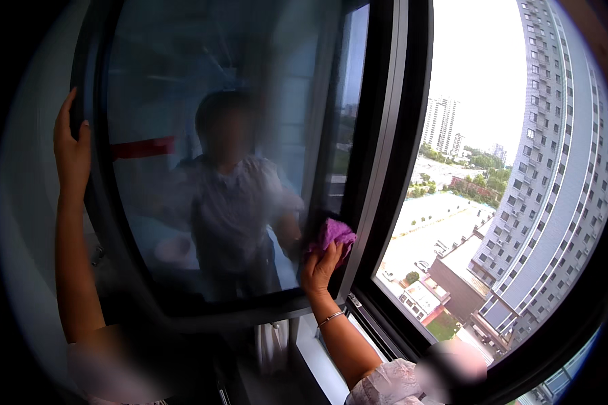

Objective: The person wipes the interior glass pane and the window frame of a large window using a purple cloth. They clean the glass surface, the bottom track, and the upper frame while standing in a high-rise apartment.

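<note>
A dark-framed window sash point(157, 312) stands swung inward in front of me, its glass point(155, 223) reflecting a person and part of the room. My left hand point(73, 152) grips the sash's left edge, fingers up along the frame and thumb toward me. In my right hand point(321, 270) is a bunched purple cloth point(334, 234), pressed against the lower right part of the sash, where glass meets frame. The fingers close round the cloth, and a thin bracelet point(330, 318) circles that wrist.
To the right, the window opening point(452, 223) looks out from high up onto a tall apartment block point(554, 175) and a paved yard. The window's dark fixed frame point(378, 223) runs beside the sash. Below lies a white sill point(315, 351). A red strip point(143, 148) shows on the glass.
</note>
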Demonstrator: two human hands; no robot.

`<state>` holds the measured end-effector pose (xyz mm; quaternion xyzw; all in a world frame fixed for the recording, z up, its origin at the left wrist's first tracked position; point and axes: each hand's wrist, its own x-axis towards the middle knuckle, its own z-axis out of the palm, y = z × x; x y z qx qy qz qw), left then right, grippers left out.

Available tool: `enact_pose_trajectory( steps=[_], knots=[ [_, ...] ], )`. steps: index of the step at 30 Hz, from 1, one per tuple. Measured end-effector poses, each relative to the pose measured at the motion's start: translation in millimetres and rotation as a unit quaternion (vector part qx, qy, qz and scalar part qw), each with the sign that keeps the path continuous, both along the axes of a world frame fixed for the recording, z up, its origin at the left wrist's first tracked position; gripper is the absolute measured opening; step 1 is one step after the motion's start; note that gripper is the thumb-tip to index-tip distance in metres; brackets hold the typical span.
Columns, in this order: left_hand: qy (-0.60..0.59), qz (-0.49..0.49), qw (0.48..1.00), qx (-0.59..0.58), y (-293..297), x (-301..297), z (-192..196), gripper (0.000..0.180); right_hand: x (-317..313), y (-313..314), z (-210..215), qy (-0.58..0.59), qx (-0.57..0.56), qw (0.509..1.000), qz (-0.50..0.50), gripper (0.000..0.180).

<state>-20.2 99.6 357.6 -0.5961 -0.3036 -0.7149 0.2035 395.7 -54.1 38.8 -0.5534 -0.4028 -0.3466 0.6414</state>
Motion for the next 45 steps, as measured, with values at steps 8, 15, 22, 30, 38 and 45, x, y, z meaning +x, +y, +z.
enact_pose_trajectory(
  steps=[8, 15, 22, 30, 38, 45],
  knots=[
    [-0.025, -0.066, 0.995, 0.074, -44, 28, -29, 0.050, -14, -98, -66, 0.464, 0.083, 0.760, 0.448, 0.047],
    [0.067, -0.355, 0.932, -0.020, -141, 122, -189, 0.042, -31, -211, -38, 0.538, 0.143, 0.474, 0.682, 0.044],
    [-0.005, -0.650, 0.602, -0.464, -220, 203, -402, 0.029, -38, -245, -21, 0.548, 0.111, 0.523, 0.644, 0.040],
    [-0.049, -0.767, 0.201, -0.607, -312, 249, -394, 0.030, -43, -288, -30, 0.509, 0.063, 0.612, 0.602, 0.035],
    [-0.151, -0.724, 0.294, -0.605, -297, 277, -410, 0.013, -21, -339, -57, 0.518, 0.024, 0.736, 0.435, 0.019],
    [-0.126, -0.742, 0.282, -0.595, -288, 273, -388, 0.011, -13, -367, -56, 0.424, -0.118, 0.847, 0.298, 0.017]
  ],
)
